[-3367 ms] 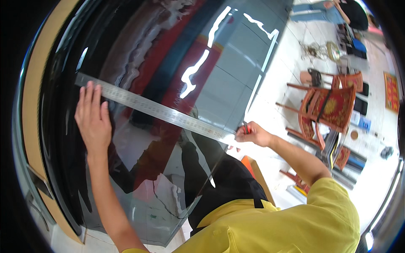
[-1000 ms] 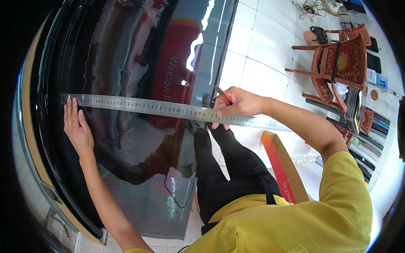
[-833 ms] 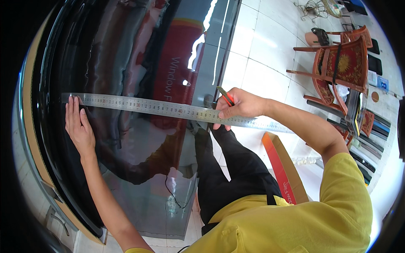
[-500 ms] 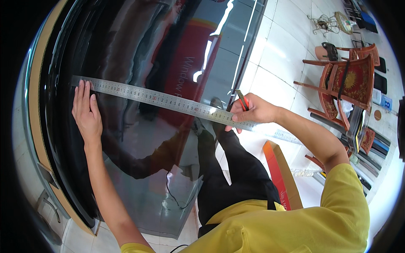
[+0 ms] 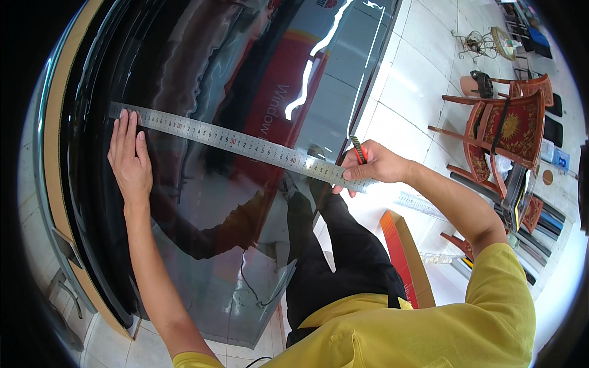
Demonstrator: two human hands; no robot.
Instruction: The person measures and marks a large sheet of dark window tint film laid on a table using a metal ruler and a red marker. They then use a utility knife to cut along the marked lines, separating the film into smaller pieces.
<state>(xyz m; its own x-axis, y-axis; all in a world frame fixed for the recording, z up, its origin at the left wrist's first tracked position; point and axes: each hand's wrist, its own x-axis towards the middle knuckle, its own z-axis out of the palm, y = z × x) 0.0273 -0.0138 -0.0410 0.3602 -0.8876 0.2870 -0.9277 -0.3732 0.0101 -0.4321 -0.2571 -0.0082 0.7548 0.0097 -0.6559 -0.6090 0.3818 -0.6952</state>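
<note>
A long steel ruler lies slantwise across a glossy dark tinted film sheet. My left hand rests flat near the ruler's far-left end, fingertips pressing on it and the film. At the sheet's right edge, my right hand pinches the ruler between thumb and fingers. The same hand also holds a red-and-black utility knife, its patterned black end pointing up and away. Beyond the right hand, the ruler's other end sticks out past the sheet over the floor.
A brown padded edge runs along the left side. Below my right forearm stands an open red cardboard box. Carved wooden chairs with red upholstery are at the right, near a wire stand on the white tiled floor.
The whole view has shifted slightly, so the sheet, ruler and hands appear a little farther right. Both hands keep their holds on the ruler; the knife remains in my right hand.
</note>
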